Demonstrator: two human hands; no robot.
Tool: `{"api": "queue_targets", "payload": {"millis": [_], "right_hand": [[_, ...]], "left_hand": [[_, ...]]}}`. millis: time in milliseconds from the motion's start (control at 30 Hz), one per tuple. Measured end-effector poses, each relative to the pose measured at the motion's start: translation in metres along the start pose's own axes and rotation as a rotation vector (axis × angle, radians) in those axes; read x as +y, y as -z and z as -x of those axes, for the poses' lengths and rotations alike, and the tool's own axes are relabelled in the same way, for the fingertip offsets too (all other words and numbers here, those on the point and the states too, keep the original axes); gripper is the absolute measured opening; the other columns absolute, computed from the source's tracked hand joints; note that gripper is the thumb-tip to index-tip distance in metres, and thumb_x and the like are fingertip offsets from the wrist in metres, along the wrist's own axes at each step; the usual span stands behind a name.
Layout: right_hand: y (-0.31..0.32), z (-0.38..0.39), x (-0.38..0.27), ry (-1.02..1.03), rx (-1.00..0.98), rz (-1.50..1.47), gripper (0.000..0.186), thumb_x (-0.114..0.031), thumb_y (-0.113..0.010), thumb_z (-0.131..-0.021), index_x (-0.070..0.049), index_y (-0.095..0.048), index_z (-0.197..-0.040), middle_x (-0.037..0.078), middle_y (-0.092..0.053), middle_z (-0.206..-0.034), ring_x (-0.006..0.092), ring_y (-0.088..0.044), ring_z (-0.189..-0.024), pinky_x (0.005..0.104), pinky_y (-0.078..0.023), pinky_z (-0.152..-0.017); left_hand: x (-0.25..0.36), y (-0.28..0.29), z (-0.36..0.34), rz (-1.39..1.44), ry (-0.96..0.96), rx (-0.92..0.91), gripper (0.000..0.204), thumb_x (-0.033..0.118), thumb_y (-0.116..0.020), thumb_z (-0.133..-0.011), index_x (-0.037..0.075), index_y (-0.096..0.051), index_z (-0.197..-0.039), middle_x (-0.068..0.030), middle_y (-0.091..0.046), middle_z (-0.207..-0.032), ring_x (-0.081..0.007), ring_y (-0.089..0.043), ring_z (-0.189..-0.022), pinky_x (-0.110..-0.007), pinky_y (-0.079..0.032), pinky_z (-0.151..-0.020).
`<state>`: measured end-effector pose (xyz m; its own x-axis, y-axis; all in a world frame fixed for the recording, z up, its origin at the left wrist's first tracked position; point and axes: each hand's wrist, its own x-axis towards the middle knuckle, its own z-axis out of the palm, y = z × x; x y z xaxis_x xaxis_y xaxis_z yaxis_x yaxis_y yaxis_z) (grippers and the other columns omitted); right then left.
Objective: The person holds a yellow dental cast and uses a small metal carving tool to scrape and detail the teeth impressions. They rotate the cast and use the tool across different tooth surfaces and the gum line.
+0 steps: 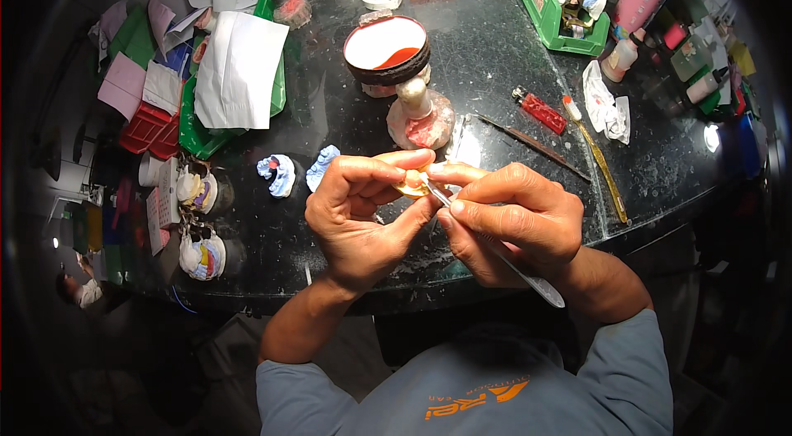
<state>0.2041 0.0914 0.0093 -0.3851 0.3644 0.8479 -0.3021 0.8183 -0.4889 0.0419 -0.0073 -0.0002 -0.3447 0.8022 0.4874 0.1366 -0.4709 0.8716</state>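
My left hand [353, 203] pinches a small yellowish dental model piece [412, 182] between thumb and fingers, above the dark bench. In my right hand [528, 220] is a slim metal carving tool [535, 281], held like a pen, its tip touching or very near the piece. The fingers partly hide the contact. Just beyond the hands stands a glass spirit lamp [422, 124] with a pale neck; no flame shows. Behind it, a round dark-rimmed pan [353, 44] contains red material. Two blue-and-white dental casts [280, 180] lie left of my left hand.
On the right lie a thin brown tool [535, 146], a red lighter [542, 112], a yellow-handled tool [605, 168] and crumpled tissue [610, 106]. Green bins [540, 11] stand at back right and left. Mounted dental models [200, 254] sit at the left edge.
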Motion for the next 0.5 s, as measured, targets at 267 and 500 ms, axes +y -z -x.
{"api": "queue_targets", "payload": {"millis": [267,500], "right_hand": [[0.0022,0.0001,-0.0012,-0.043,-0.009,-0.014,0.019,0.005,-0.084,-0.074,0.0,-0.075,-0.09,0.014,-0.073,-0.092,0.029,-0.08,-0.091,0.0334,-0.065,-0.069],[0.0057,-0.0019,-0.0043,-0.034,-0.078,-0.042,0.027,0.014,-0.08,-0.078,0.003,-0.073,-0.102,0.015,-0.069,-0.093,0.0368,-0.078,-0.097,0.0387,-0.067,-0.081]], "left_hand": [[0.0019,-0.0006,-0.0002,-0.044,0.019,0.001,0.04,-0.015,-0.078,-0.083,-0.002,-0.053,-0.112,-0.0283,-0.07,-0.122,-0.0307,-0.072,-0.114,-0.038,-0.062,-0.098],[0.0016,-0.0008,-0.0007,-0.028,0.007,0.002,0.041,-0.014,-0.079,-0.082,-0.001,-0.053,-0.112,-0.0282,-0.07,-0.121,-0.0305,-0.072,-0.114,-0.038,-0.062,-0.098]]}}
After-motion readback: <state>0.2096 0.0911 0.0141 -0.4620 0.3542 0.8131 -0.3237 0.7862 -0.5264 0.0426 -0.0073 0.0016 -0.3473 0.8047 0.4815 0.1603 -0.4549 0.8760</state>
